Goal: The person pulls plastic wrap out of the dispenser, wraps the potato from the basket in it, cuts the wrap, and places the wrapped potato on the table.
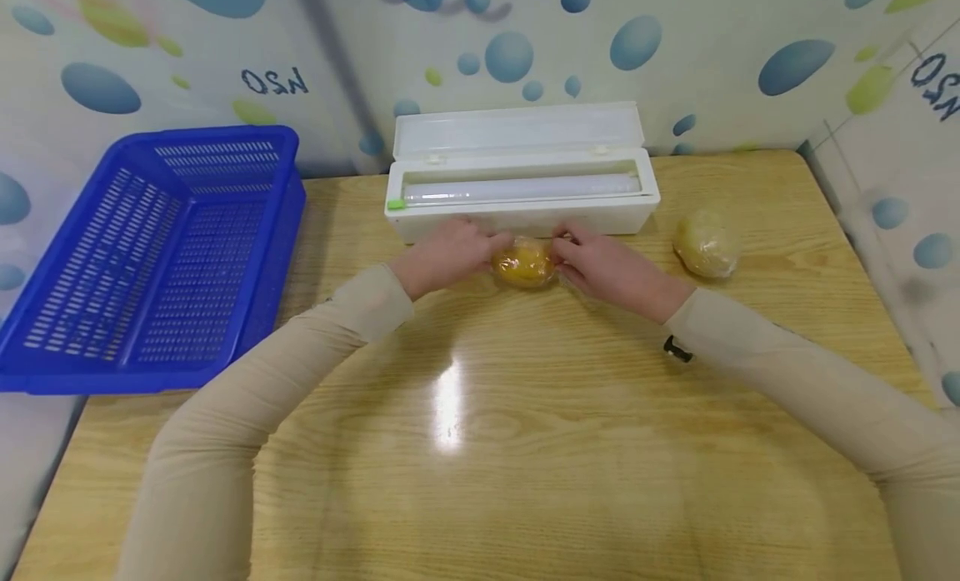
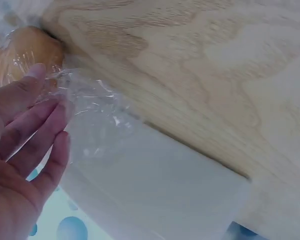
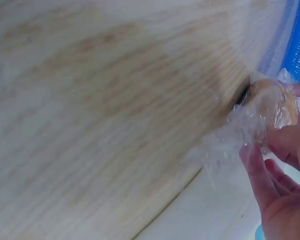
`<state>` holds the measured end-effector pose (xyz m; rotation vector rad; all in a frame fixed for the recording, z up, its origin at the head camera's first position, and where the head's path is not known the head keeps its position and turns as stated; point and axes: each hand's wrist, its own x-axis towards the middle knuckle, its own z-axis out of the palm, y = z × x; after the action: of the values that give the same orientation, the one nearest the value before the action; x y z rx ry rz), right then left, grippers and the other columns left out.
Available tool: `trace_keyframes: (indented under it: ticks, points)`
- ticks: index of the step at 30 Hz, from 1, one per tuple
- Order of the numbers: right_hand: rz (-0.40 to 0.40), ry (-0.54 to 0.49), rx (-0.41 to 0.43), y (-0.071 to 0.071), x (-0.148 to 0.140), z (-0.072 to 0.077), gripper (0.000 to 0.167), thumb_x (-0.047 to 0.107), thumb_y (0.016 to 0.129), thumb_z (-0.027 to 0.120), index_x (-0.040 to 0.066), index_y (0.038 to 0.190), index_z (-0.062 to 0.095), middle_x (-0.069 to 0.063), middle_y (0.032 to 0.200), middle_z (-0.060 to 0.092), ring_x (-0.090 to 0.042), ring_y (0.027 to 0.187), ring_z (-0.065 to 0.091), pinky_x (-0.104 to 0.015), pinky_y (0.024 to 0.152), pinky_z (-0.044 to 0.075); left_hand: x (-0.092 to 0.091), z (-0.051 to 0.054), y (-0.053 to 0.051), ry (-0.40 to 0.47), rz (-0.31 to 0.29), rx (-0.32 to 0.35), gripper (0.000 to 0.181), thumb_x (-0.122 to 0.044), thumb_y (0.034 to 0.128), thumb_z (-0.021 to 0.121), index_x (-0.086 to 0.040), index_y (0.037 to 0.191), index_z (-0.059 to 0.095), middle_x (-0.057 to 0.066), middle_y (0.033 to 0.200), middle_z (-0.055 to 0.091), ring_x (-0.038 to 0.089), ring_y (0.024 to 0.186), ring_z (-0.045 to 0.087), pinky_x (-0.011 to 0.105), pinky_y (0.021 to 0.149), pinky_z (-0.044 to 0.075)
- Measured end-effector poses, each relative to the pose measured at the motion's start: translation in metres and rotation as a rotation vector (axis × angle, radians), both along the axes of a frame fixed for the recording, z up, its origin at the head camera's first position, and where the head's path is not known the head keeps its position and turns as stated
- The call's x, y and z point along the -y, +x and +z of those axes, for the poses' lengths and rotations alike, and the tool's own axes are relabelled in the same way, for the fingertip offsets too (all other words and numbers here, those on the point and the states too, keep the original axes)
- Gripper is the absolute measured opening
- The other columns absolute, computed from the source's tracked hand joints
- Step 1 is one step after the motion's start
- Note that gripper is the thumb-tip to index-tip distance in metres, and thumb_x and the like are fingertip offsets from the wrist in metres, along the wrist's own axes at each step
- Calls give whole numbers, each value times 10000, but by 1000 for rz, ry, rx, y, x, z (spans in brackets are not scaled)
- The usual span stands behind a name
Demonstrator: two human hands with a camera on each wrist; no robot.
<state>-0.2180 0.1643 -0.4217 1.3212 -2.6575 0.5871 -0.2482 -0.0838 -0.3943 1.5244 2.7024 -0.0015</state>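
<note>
A rounded orange-yellow fruit (image 1: pixel 523 262), its exact kind unclear, sits in clear cling film between both hands, in front of the white box. At its left end my left hand (image 1: pixel 454 254) pinches the film. My right hand (image 1: pixel 611 268) pinches the film at the other end. Loose, crinkled cling film (image 2: pixel 101 117) spreads past the fingers in the left wrist view. More bunched film (image 3: pixel 225 145) sticks out beside the right fingers in the right wrist view.
Behind the hands stands a white cling film box (image 1: pixel 517 218), lid up, with a film roll (image 1: pixel 517 189) inside. A pale yellow wrapped round item (image 1: pixel 707 243) lies right on the wooden table (image 1: pixel 480 489). A blue plastic basket (image 1: pixel 258 256) is at the left.
</note>
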Motion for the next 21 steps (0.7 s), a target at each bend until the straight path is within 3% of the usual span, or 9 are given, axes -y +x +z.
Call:
trace_keyframes:
  ticks: [4,7,9,12,15,18,21]
  points:
    - [14,-4,32,-3,1,1,126,-31,897,625,-16,993,545,-161,1045,498,-248,797,576,-347,686,512,0,3,1,14,30,56,539,-106,883,708,-22,1333,425,115,887,652,265,766,615,375,765,503]
    - [-12,-20,136,-4,3,2,219,-39,873,615,-42,1056,494,-169,1073,478,-240,823,577,-324,693,520,-3,5,0,16,35,92,591,-118,863,735,-8,1356,428,140,1045,644,278,926,614,384,899,469]
    - [-41,-34,224,-4,5,3,366,0,863,647,-65,1165,450,-193,1126,463,-253,863,579,-322,715,528,-5,7,-1,19,51,133,552,-175,848,759,-16,1303,491,126,1173,614,262,1041,587,372,973,424]
    - [-83,5,307,-4,11,5,625,125,860,716,-64,1353,381,-242,1283,434,-309,1017,557,-392,836,509,-8,8,1,-7,90,168,580,-309,840,766,-29,1278,508,112,1196,594,251,1052,573,365,960,425]
    - [-99,128,295,-4,17,6,756,243,879,725,-78,1430,320,-276,1351,439,-371,1143,518,-459,944,448,-11,6,6,-72,122,101,627,-429,847,729,-25,1265,495,127,1162,545,264,1036,542,377,914,448]
    - [-81,215,241,-4,22,6,725,269,913,686,-106,1419,327,-283,1334,481,-390,1185,508,-482,978,417,-14,3,11,-134,139,14,739,-494,857,690,2,1339,432,169,1249,463,304,1149,468,415,952,432]
    - [-73,224,207,-2,25,6,704,259,918,682,-110,1409,339,-277,1308,508,-386,1163,529,-476,966,431,-16,-1,14,-162,161,37,795,-487,886,656,14,1420,345,171,1361,421,307,1258,410,443,995,404]
